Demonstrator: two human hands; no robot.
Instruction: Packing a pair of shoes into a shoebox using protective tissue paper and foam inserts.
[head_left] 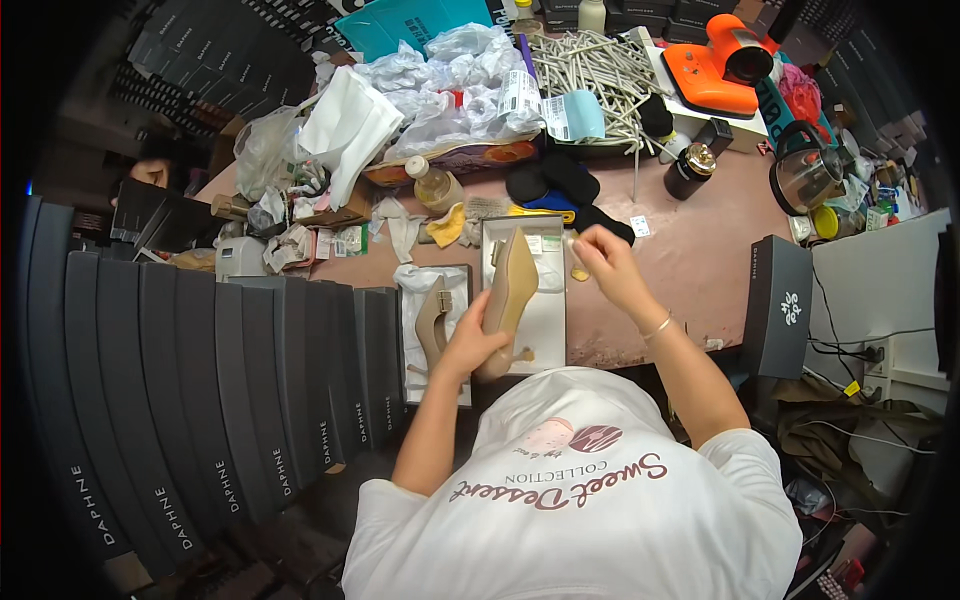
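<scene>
A row of dark shoe boxes is stacked at nine o'clock beside the reddish table, whose far side is heaped with crumpled plastic bags. An open box lid is seen at the centre. Over it a beige high-heeled shoe is held, the left hand closed around its heel end. At one o'clock of the shoe, the right hand is pinched on something too small to tell. A second beige shoe lies at nine o'clock.

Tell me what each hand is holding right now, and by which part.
The left hand grips the beige high-heeled shoe around its heel end. The right hand pinches something small; what it is cannot be told.
</scene>
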